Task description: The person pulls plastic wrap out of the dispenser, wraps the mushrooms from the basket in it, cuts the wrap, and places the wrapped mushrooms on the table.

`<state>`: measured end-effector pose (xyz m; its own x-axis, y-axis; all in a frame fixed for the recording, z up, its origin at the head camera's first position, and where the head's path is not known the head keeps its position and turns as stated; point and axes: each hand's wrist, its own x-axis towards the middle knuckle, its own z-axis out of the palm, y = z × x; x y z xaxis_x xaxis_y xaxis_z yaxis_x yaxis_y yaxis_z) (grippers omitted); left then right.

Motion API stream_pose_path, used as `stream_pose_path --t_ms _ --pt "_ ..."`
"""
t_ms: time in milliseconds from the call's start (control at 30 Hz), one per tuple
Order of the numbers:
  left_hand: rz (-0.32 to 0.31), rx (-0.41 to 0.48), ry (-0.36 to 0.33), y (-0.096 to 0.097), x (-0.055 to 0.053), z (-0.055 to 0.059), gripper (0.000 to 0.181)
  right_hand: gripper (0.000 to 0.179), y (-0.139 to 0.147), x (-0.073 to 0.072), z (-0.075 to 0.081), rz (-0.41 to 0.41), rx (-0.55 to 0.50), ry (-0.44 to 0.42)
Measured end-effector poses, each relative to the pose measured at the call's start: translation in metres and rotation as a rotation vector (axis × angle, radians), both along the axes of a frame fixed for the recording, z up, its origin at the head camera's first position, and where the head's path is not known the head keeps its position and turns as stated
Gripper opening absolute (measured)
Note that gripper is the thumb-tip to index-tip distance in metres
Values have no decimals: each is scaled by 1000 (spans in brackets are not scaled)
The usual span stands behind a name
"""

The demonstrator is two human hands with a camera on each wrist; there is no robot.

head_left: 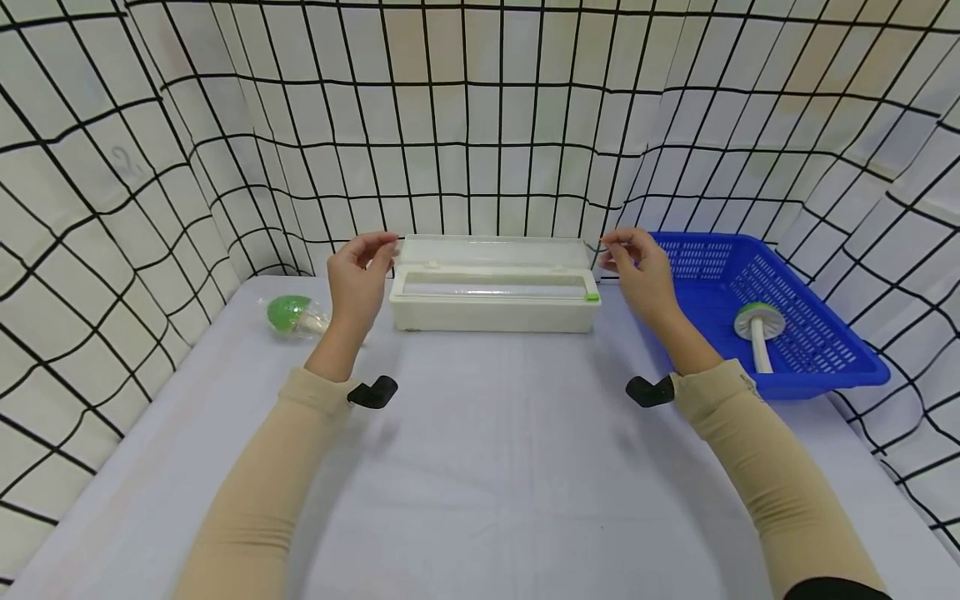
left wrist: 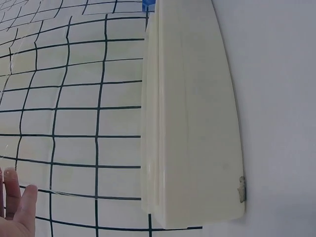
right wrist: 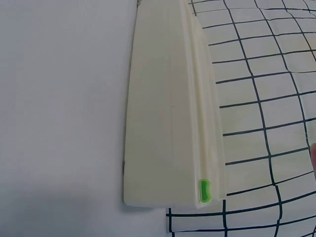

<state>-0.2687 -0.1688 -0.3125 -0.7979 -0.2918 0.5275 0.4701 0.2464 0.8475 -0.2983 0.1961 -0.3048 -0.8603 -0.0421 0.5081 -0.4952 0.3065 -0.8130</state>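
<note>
A long white cling film dispenser [head_left: 495, 315] stands on the table with its lid [head_left: 495, 250] raised at the back. A white roll [head_left: 495, 290] shows in its slot, and a green slider [head_left: 592, 297] sits at the right end. My left hand [head_left: 358, 279] is raised by the left end, thumb and fingertips together. By the right end my right hand [head_left: 637, 271] is held the same way. Faint shiny streaks near the left fingers suggest clear cling film pinched between both hands; most of it is too transparent to see. The right wrist view shows only a fingertip.
Left of the dispenser lies a green-topped mushroom-shaped item [head_left: 288, 314] in clear film. A blue basket [head_left: 832, 333] at the right holds a similar white-stemmed mushroom-shaped item [head_left: 760, 329]. Black wire grid [head_left: 465, 146] walls the table's back and sides.
</note>
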Motion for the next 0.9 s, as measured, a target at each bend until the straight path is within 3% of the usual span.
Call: stream_pose_path --t_ms 133,367,467,900 --pt "-4 25 23 3 2 1 17 21 3 1 0 -3 3 36" --pt "17 -91 143 9 8 2 14 20 11 3 0 11 -3 117" --pt "24 -98 166 10 10 2 13 19 12 7 0 6 3 133" --pt "19 -69 182 9 21 1 14 18 10 16 1 -8 36 202"
